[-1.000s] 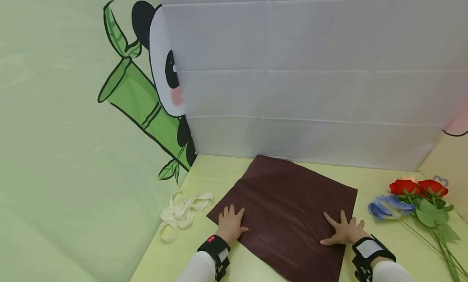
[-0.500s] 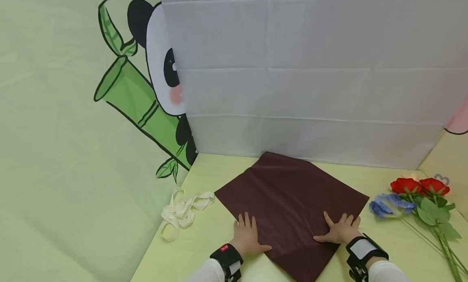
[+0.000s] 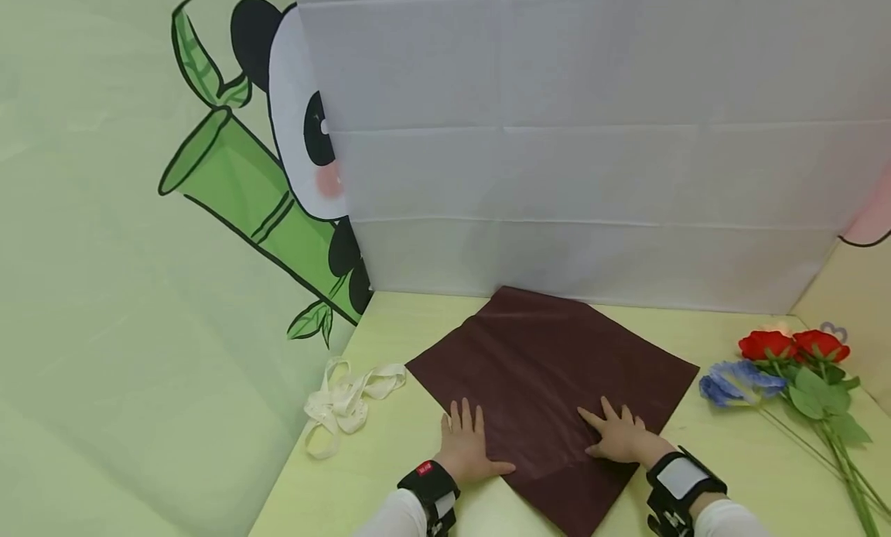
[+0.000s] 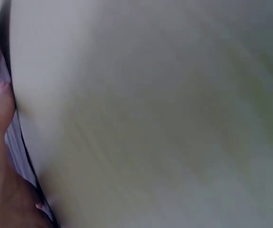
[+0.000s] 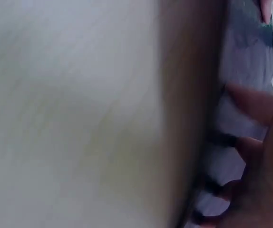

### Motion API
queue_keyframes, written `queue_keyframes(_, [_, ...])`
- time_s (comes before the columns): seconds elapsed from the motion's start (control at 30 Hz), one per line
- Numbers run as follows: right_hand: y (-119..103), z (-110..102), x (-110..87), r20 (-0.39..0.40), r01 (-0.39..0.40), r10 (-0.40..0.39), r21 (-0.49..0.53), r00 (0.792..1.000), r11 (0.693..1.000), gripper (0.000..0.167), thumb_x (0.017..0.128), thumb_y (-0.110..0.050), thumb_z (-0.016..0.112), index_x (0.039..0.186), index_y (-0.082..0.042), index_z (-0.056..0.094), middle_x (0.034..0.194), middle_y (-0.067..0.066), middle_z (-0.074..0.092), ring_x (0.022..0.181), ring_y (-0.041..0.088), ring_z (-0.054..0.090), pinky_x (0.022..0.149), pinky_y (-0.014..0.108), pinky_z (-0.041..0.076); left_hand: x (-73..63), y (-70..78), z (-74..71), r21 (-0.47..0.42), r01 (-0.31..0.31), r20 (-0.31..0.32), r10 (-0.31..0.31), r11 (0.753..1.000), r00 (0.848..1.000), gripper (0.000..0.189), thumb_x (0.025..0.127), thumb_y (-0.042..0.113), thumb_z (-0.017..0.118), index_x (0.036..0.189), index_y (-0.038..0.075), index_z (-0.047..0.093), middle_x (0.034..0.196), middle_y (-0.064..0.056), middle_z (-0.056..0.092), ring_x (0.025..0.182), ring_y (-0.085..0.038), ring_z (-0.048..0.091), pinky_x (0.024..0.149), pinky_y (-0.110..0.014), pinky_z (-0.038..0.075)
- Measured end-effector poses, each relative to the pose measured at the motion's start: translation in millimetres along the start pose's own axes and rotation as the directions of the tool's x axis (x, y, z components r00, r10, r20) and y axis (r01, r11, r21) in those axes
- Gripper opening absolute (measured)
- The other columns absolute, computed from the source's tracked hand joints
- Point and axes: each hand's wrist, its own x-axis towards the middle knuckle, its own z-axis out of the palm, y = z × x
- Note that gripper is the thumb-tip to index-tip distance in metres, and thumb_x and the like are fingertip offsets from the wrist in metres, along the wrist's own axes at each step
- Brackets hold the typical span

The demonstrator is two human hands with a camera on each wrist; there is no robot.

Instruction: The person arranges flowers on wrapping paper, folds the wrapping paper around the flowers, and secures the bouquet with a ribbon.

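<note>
A dark brown square sheet (image 3: 550, 367), like wrapping paper, lies flat on the table with one corner toward the front. At its lower left edge rests my left hand (image 3: 465, 448), fingers straight and the thumb over the sheet's edge. My right hand (image 3: 623, 438) lies on the sheet's lower right side, fingers spread and fingertips touching it. Neither hand grips anything. In the left wrist view, the left hand (image 4: 3, 161) shows at the left margin; the right wrist view has the right hand (image 5: 265, 156) on the sheet's glossy surface.
A tangled cream ribbon (image 3: 341, 404) lies on the pale yellow table (image 3: 376, 475) at left. On the right are red roses (image 3: 767, 345) and a blue flower (image 3: 741, 382) with long green stems. A grey-white cloth wall (image 3: 592, 173) stands at the back.
The sheet has turned so that one corner points to the front, and shifted slightly. My left hand has moved right and toward the front; my right hand has slid left.
</note>
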Motion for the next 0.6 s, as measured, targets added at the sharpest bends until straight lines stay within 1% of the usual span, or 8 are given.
queue_keyframes(0.07, [-0.1,5.1,0.6,0.019,0.003,-0.004,0.046,1.000,0.999,0.088,0.080,-0.056,0.065,0.148,-0.012,0.031,0.151,0.034,0.010,0.131,0.065,0.007,0.099,0.075,0.010,-0.7,0.9,3.7,0.011,-0.017,-0.019,0.018,1.000,1.000,0.099,0.080,0.071,0.053,0.146,0.000,0.032,0.152,-0.024,0.025,0.142,-0.039,0.021,0.110,-0.052,0.023])
queue_keyframes(0.13, [1.9,10.4,-0.5,0.016,-0.004,0.003,0.053,1.000,0.999,0.097,0.076,-0.065,0.064,0.149,-0.013,0.027,0.152,0.034,0.006,0.132,0.065,0.003,0.098,0.076,0.008,-2.0,3.1,6.1,0.014,-0.040,-0.035,0.040,0.999,0.999,0.087,0.088,0.063,0.049,0.144,-0.002,0.034,0.151,-0.025,0.027,0.141,-0.038,0.025,0.110,-0.050,0.025])
queue_keyframes(0.2, [3.2,14.1,-0.9,0.003,-0.006,0.005,0.045,1.000,0.999,0.101,0.073,-0.070,0.062,0.150,-0.015,0.026,0.152,0.033,0.005,0.133,0.064,0.002,0.098,0.076,0.007,-2.7,5.6,7.3,-0.009,-0.053,-0.039,0.053,0.999,0.998,0.081,0.091,0.057,0.048,0.143,-0.003,0.035,0.150,-0.026,0.027,0.140,-0.040,0.025,0.110,-0.050,0.025])
queue_keyframes(0.3, [3.1,16.4,-0.4,-0.028,0.008,-0.007,0.067,1.000,0.998,0.101,0.072,-0.070,0.062,0.149,-0.015,0.027,0.152,0.032,0.005,0.133,0.064,0.002,0.098,0.076,0.006,-3.0,8.6,6.4,-0.050,-0.055,-0.028,0.053,0.997,0.998,0.090,0.086,0.063,0.051,0.143,-0.005,0.034,0.150,-0.029,0.025,0.140,-0.043,0.022,0.110,-0.053,0.023])
queue_keyframes(0.4, [5.5,19.5,2.4,-0.036,0.008,-0.006,0.079,0.999,0.997,0.100,0.072,-0.073,0.060,0.150,-0.021,0.027,0.154,0.030,0.005,0.134,0.062,0.001,0.099,0.075,0.004,-3.7,10.3,4.9,-0.081,-0.047,0.013,0.048,0.996,0.999,0.112,0.073,0.077,0.056,0.146,-0.003,0.029,0.151,-0.030,0.020,0.141,-0.046,0.014,0.110,-0.056,0.019])
queue_keyframes(0.47, [9.0,21.1,4.1,-0.047,0.030,-0.026,0.099,0.999,0.995,0.097,0.073,-0.072,0.060,0.150,-0.023,0.028,0.153,0.031,0.005,0.133,0.063,0.001,0.098,0.076,0.002,-4.3,11.5,4.0,-0.083,-0.043,0.044,0.046,0.996,0.998,0.121,0.066,0.082,0.057,0.148,-0.001,0.025,0.153,-0.029,0.016,0.142,-0.047,0.010,0.111,-0.057,0.016])
queue_keyframes(0.53, [15.8,22.6,6.5,-0.060,0.057,-0.050,0.124,0.997,0.991,0.091,0.076,-0.071,0.058,0.149,-0.024,0.030,0.153,0.030,0.006,0.134,0.062,0.000,0.098,0.075,0.001,-4.4,12.8,2.5,-0.080,-0.042,0.054,0.046,0.996,0.997,0.124,0.064,0.083,0.058,0.149,0.000,0.024,0.154,-0.028,0.014,0.142,-0.047,0.008,0.111,-0.057,0.014])
queue_keyframes(0.6, [24.3,20.1,6.5,-0.102,0.102,-0.087,0.156,0.991,0.982,0.079,0.083,-0.064,0.055,0.147,-0.021,0.036,0.152,0.031,0.010,0.133,0.062,0.004,0.096,0.077,0.004,-4.6,14.4,0.8,-0.085,-0.040,0.056,0.045,0.996,0.997,0.124,0.064,0.083,0.058,0.149,0.000,0.023,0.154,-0.028,0.013,0.142,-0.047,0.008,0.111,-0.057,0.014])
